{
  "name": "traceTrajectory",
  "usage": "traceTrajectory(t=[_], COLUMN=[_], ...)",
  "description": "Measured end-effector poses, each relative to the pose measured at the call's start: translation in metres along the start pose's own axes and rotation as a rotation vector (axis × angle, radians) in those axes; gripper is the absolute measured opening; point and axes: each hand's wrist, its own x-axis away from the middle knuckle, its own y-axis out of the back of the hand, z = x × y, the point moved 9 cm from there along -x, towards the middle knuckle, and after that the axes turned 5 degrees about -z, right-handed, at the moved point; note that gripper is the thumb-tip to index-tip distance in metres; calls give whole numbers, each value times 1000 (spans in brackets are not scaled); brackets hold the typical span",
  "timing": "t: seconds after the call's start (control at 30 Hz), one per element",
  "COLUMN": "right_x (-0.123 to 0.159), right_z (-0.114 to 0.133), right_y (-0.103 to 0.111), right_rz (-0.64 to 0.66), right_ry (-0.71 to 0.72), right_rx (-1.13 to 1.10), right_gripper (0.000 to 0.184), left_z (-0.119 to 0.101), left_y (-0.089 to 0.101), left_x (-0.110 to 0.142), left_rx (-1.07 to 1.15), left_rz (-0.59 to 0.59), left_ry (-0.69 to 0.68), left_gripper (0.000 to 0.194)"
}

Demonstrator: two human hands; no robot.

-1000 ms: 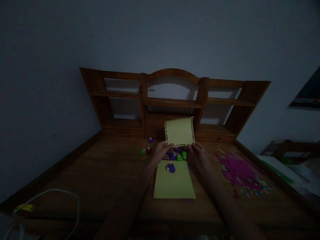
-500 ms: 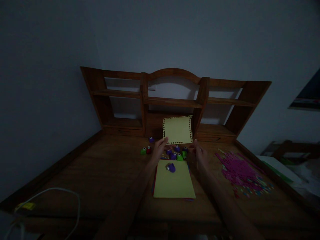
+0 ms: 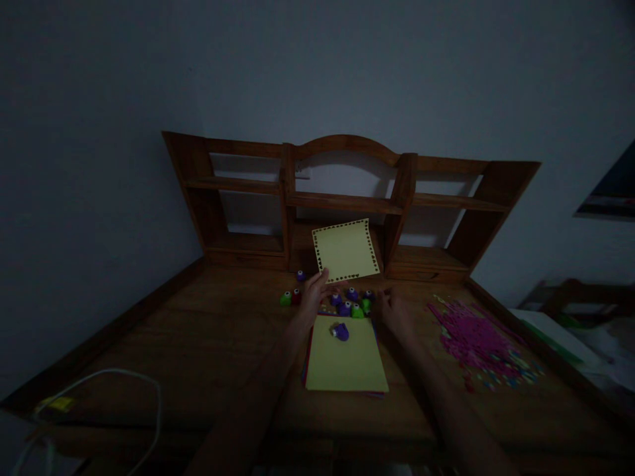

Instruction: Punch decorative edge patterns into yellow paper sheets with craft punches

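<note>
Sheet (image 3: 346,251), one: yellow, holes along its edges, held up off the table (image 3: 228,330), at twelve o'clock from the stack (image 3: 347,367), before the shelf's (image 3: 342,141) centre bay.

Left hand (image 3: 315,292): thumb and fingers pinching the sheet at its seven o'clock corner.

Right hand (image 3: 391,311): apart from the sheet, fingers curled in, beside a dark purple punch (image 3: 368,295); whether the tips meet or grip anything, cannot tell.

Handling, by judgement: light pinch, thumb on plain paper inside the holes, since the pierced rim probably tears first. One-corner hold likely lets the far side droop; right hand under the five o'clock corner would steady it. Clearance over the punch cluster (image 3: 357,311) advisable, against snagging.

Containers: shelf, wooden, three bays; low drawers (image 3: 243,261) under the left and right bays, seemingly closed, contents hidden. Socket (image 3: 302,175) visible on the wall through the centre bay.

Uncontained: purple punch (image 3: 341,332), lying on the stack; red punch (image 3: 296,296) and green punch (image 3: 286,299), side by side at eleven; pink pile (image 3: 473,340), loose at three; cord (image 3: 159,410), looped at eight.
</note>
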Motion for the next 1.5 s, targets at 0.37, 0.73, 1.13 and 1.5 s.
traceTrajectory(t=[0.37,0.73,1.13,1.5], right_x=[-4,-4,-4,-4], right_z=[-7,0,7,7], right_y=[-17,-11,-11,-11], right_rz=[-19,-49,-47,-98], right_ry=[128,169,223,280], right_rx=[-4,88,144,132], right_gripper=[16,15,16,17], left_z=[-2,1,-4,-4], left_y=[1,3,1,3], left_x=[1,0,3,2], left_rx=[62,86,129,158], left_rz=[-22,-40,-54,-51], left_ry=[33,43,53,46], left_gripper=[38,34,31,32])
